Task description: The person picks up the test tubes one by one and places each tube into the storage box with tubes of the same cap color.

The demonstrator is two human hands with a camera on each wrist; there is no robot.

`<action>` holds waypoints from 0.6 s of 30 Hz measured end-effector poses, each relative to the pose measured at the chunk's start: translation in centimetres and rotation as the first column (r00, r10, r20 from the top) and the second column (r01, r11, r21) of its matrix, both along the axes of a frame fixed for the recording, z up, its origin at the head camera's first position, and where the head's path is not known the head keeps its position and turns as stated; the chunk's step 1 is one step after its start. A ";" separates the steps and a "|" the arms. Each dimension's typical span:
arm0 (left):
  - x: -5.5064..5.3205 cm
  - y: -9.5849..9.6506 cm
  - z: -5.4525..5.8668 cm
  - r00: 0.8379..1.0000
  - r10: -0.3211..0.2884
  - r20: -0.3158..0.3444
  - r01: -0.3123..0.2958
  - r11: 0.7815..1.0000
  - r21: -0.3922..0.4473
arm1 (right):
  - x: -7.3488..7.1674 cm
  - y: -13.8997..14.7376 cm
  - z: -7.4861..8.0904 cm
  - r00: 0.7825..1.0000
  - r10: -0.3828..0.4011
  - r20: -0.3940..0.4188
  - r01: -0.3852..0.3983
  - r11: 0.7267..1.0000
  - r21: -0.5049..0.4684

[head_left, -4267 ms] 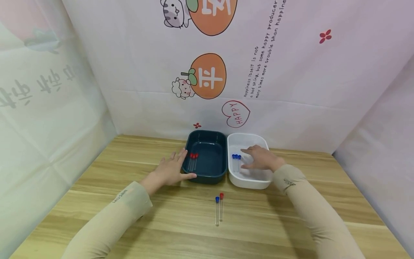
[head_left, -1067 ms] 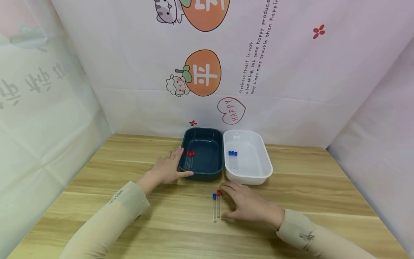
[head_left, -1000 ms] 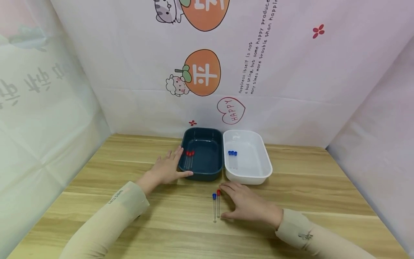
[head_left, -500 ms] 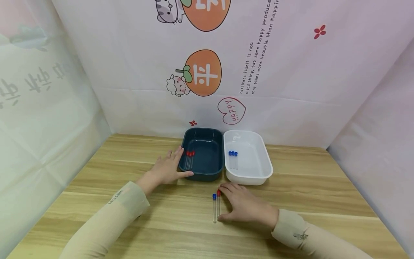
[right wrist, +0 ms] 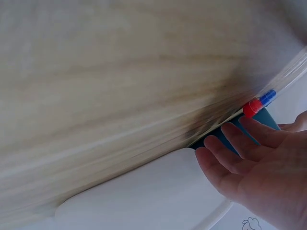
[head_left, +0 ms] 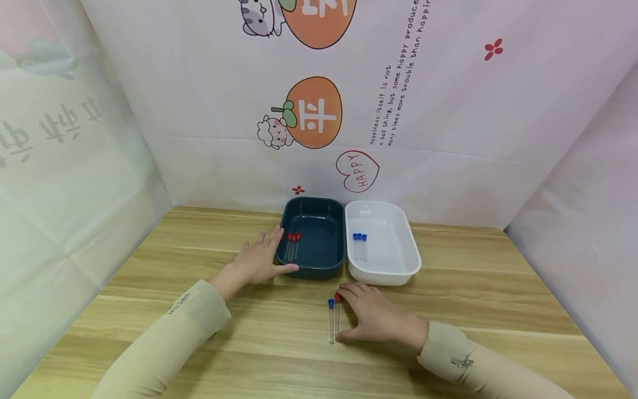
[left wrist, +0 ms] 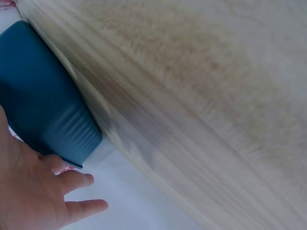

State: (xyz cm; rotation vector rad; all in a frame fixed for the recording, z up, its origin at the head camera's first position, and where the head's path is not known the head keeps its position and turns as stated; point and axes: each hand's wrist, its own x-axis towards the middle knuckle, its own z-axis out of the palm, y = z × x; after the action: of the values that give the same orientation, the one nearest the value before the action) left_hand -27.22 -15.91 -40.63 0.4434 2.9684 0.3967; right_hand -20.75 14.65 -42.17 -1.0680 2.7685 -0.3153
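Note:
My left hand (head_left: 256, 260) rests with spread fingers on the left side of the dark teal tray (head_left: 324, 271), its thumb along the front rim. My right hand (head_left: 381, 317) is on the table before the white tray (head_left: 384, 277). It pinches a red-capped test tube (head_left: 338, 318) lengthwise, fingertips at the red cap and thumb at the lower end. Close beside that tube lies a blue-capped test tube (head_left: 331, 324). In the right wrist view, the index fingertip is right at the red cap (right wrist: 252, 108), with the blue cap (right wrist: 267, 97) just beyond.
Three red-capped tubes (head_left: 293, 249) lie at the left inside the teal tray. Three blue-capped tubes (head_left: 360, 249) lie at the left inside the white tray. Both trays stand side by side against the printed cloth backdrop (head_left: 224, 172), on a wood-grain table (head_left: 279, 354).
My right hand has come from over the white tray down to the two tubes on the table, and its thumb has closed in to the red-capped tube's lower end. The left hand stays at the teal tray.

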 end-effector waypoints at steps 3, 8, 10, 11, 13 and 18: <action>0.0 0.0 0.0 1.000 0.000 0.000 0.000 1.000 -0.002 | 0.0 0.0 0.0 1.000 0.005 -0.001 -0.005 1.000 0.002; 0.0 0.0 -0.1 1.000 -0.001 0.001 0.001 1.000 0.005 | -0.1 0.1 -0.1 1.000 0.004 0.010 -0.004 1.000 -0.009; 0.0 -0.1 -0.1 1.000 0.000 0.002 0.000 1.000 0.008 | -0.1 0.1 -0.1 1.000 -0.002 0.018 0.002 1.000 -0.011; 0.0 -0.1 0.0 1.000 0.000 0.002 0.000 1.000 0.010 | -0.2 0.1 -0.1 1.000 -0.006 0.022 0.006 1.000 -0.010; 0.0 -0.1 0.0 1.000 -0.001 0.002 0.001 1.000 0.012 | -0.2 0.2 0.0 0.999 -0.015 0.032 0.015 1.000 -0.014; 0.0 -0.1 0.0 1.000 -0.008 0.002 0.008 1.000 0.011 | -0.2 0.5 0.5 0.999 -0.020 0.029 0.021 0.999 -0.036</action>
State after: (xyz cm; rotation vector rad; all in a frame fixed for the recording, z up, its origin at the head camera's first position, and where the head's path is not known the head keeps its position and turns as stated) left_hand -27.25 -16.00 -40.65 0.4551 2.9629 0.4123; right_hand -20.95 15.13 -41.65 -1.0360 2.7599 -0.3822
